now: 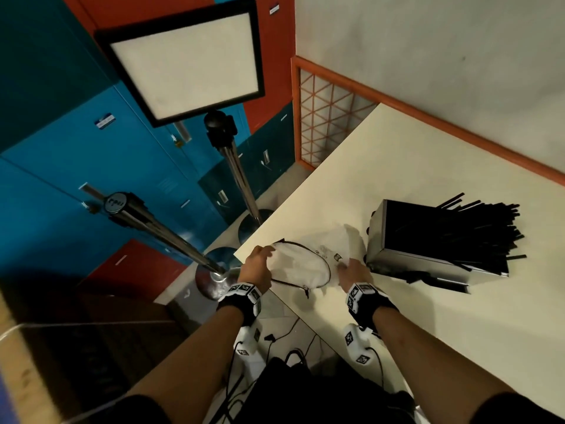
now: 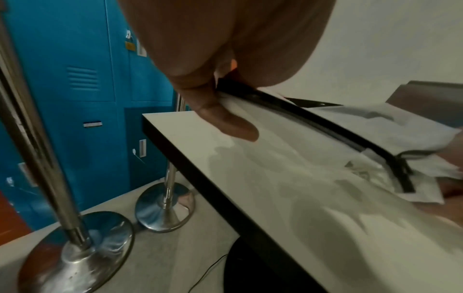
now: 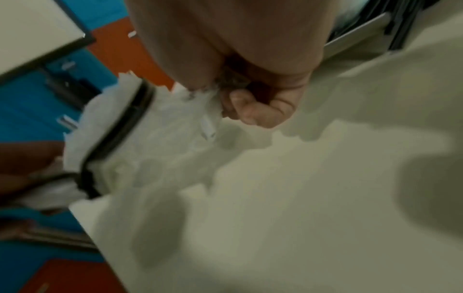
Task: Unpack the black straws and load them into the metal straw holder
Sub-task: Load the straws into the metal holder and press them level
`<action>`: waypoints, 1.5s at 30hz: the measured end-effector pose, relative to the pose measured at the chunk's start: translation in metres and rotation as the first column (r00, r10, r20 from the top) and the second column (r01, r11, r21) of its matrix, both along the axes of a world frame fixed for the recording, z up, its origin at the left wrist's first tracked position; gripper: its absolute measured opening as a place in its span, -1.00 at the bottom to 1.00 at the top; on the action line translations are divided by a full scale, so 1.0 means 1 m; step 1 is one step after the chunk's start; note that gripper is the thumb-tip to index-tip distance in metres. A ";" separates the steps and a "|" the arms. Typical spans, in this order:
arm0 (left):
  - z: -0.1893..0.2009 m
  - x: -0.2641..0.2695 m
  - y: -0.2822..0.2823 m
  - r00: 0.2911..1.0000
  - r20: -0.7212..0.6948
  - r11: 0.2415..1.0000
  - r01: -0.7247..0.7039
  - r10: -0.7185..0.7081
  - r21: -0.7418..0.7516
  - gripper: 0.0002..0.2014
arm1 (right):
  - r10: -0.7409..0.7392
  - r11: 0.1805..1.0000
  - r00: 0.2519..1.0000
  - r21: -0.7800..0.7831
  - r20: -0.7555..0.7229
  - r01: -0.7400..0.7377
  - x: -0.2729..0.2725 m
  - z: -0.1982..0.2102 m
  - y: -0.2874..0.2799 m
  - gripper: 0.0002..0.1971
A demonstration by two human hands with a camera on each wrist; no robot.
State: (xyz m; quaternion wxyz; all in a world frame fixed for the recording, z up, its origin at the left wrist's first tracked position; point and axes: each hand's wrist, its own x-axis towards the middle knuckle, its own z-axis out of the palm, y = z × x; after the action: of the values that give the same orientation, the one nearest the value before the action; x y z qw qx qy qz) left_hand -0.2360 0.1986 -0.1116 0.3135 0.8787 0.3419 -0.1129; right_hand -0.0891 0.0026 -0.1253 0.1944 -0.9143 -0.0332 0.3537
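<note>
Left hand at the bench corner, thumb and fingers pinched on the black-edged rim of the clear plastic straw bag. Bag slack and seemingly empty, stretched flat between both hands, long axis running left to right. Right hand curled tight on the bag's crumpled right end. Just beyond that hand, to the right, the metal straw holder lying on its side, black straws fanning out of its far end. Nearer hand for the holder: the right, once freed of the bag. Likely next: bag set aside.
</note>
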 end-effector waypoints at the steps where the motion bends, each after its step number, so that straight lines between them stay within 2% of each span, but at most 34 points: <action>1: 0.000 0.000 0.001 0.999 -0.034 1.000 -0.005 0.006 0.015 -0.28 | 0.035 0.998 0.999 -0.043 0.016 -0.034 0.000 -0.003 -0.006 -0.49; 3: 0.000 0.001 -0.001 0.995 -0.094 1.000 -0.021 0.022 0.009 -0.29 | 0.103 0.989 0.995 -0.104 0.005 -0.101 -0.003 0.001 -0.013 -0.45; 6: -0.002 0.003 -0.003 0.987 -0.154 0.998 -0.050 0.043 -0.040 -0.33 | 0.161 0.983 0.986 -0.097 0.042 -0.156 -0.006 0.014 -0.012 -0.46; 9: -0.001 0.004 -0.006 0.987 -0.100 0.992 -0.125 0.123 -0.013 -0.45 | 0.259 0.964 0.953 -0.096 0.156 -0.246 -0.010 0.035 -0.008 -0.40; 11: 0.004 0.006 -0.010 0.986 -0.033 0.983 -0.160 0.164 0.093 -0.58 | 0.358 0.934 0.887 -0.129 0.291 -0.334 -0.013 0.049 -0.006 -0.38; 14: 0.016 0.014 -0.021 0.991 0.059 0.953 -0.135 0.123 0.270 -0.70 | 0.426 0.876 0.723 -0.050 0.544 -0.479 -0.016 0.059 -0.001 -0.40; 16: 0.019 0.020 -0.033 0.992 0.118 0.958 -0.075 0.043 0.277 -0.71 | 0.519 0.799 0.620 -0.075 0.589 -0.597 -0.019 0.054 0.006 -0.46; 17: 0.018 0.023 -0.041 0.990 0.139 0.968 -0.022 -0.013 0.250 -0.67 | 0.570 0.763 0.594 -0.097 0.567 -0.639 -0.020 0.049 0.010 -0.46; 19: 0.013 0.029 -0.056 0.983 0.115 0.980 0.125 -0.144 0.157 -0.52 | 0.649 0.718 0.598 -0.117 0.471 -0.686 -0.021 0.038 0.016 -0.40; 20: 0.007 0.030 -0.061 0.979 0.060 0.977 0.187 -0.194 0.104 -0.44 | 0.678 0.705 0.608 -0.129 0.413 -0.698 -0.021 0.030 0.018 -0.36; 24: -0.017 0.029 -0.063 0.958 -0.179 0.972 0.233 -0.223 0.032 -0.28 | 0.759 0.651 0.619 -0.194 0.204 -0.734 -0.016 0.003 0.013 -0.21; 28: -0.029 0.029 -0.057 0.940 -0.225 0.960 0.275 -0.256 0.055 -0.22 | 0.761 0.648 0.618 -0.247 0.197 -0.720 -0.017 -0.012 0.005 -0.09; 33: -0.032 0.025 -0.042 0.932 -0.218 0.944 0.315 -0.288 0.100 -0.18 | 0.735 0.676 0.657 -0.267 0.169 -0.687 -0.011 -0.015 -0.011 0.02; 37: -0.027 0.027 -0.039 0.929 -0.216 0.938 0.329 -0.301 0.107 -0.17 | 0.714 0.698 0.676 -0.260 0.180 -0.667 -0.010 -0.011 -0.014 -0.09; 40: -0.019 0.034 -0.038 0.938 -0.191 0.950 0.305 -0.289 0.059 -0.21 | 0.690 0.722 0.701 -0.235 0.180 -0.651 -0.008 0.001 -0.010 -0.15; 42: -0.011 0.038 -0.038 0.951 -0.157 0.960 0.276 -0.265 0.054 -0.26 | 0.672 0.741 0.712 -0.182 0.206 -0.646 -0.008 0.014 -0.008 -0.19; 45: 0.003 0.042 -0.043 0.967 -0.092 0.961 0.247 -0.237 0.124 -0.34 | 0.607 0.781 0.741 -0.046 0.288 -0.623 -0.012 0.038 -0.011 -0.34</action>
State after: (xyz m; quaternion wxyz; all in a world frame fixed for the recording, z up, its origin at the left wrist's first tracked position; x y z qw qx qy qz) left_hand -0.1936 0.1559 -0.1084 0.2240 0.9281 0.2504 -0.1605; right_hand -0.1011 -0.0086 -0.0875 0.0843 -0.8877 -0.3701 0.2608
